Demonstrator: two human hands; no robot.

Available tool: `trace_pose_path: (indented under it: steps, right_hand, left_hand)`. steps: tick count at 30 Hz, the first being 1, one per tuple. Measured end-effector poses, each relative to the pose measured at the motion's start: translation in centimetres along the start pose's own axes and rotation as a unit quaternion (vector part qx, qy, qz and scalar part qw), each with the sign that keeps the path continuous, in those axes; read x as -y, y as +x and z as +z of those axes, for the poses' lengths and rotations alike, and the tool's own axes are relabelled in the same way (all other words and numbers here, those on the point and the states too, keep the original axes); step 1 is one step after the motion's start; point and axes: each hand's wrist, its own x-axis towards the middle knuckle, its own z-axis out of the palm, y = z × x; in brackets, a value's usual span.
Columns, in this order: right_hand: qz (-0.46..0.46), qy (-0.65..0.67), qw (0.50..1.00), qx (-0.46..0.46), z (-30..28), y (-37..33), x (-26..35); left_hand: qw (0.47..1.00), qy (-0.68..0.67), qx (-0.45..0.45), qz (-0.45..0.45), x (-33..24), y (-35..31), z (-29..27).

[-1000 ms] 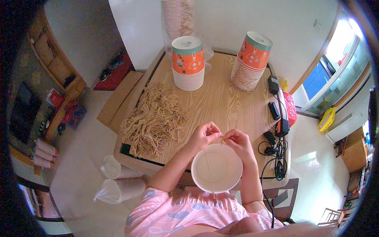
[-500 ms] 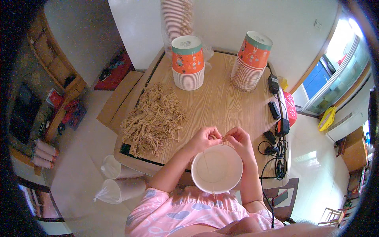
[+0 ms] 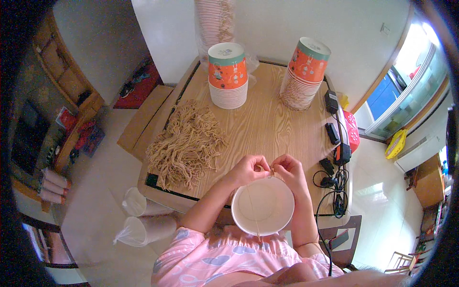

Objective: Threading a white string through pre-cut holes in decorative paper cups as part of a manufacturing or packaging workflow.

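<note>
A white paper bucket [image 3: 263, 206] sits mouth up close to my body, at the table's near edge. At its far rim my left hand [image 3: 252, 170] and my right hand [image 3: 289, 171] are both closed in a pinch on a tan string. One thin strand of the string [image 3: 255, 213] runs across the bucket's mouth to the near rim, where a short tan end pokes out. The exact fingertip hold and any knot are too small to make out. Left of my hands lies a loose pile of tan strings [image 3: 186, 146].
Two upside-down stacks of orange-and-green paper buckets, one left [image 3: 227, 76] and one right [image 3: 306, 71], stand on the wooden table [image 3: 258, 129]. A taller bagged stack [image 3: 213, 24] rises behind. Black cables [image 3: 338, 191] and adapters line the right edge. Bagged stacks [image 3: 143, 229] lie on the floor at left.
Both hands and the bucket's far rim have come slightly toward me. My fingertips have shifted a little on the string, and the strand across the mouth has moved.
</note>
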Motion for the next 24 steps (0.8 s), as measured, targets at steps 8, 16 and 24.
trace_pose_path:
  steps: [8,16,24]
  right_hand:
    - [0.018,0.13,0.991,0.013,0.0,-0.3,1.0]
    - [0.003,0.117,0.993,0.016,-0.2,-0.2,0.4]
    - [-0.006,0.032,0.999,0.043,-0.2,-0.3,-0.2]
  left_hand:
    - [0.999,-0.029,-0.013,-0.027,0.9,0.1,-0.2]
    - [0.998,-0.046,-0.015,-0.048,0.5,-0.1,-0.1]
    - [0.995,-0.078,-0.035,-0.053,0.4,0.0,-0.3]
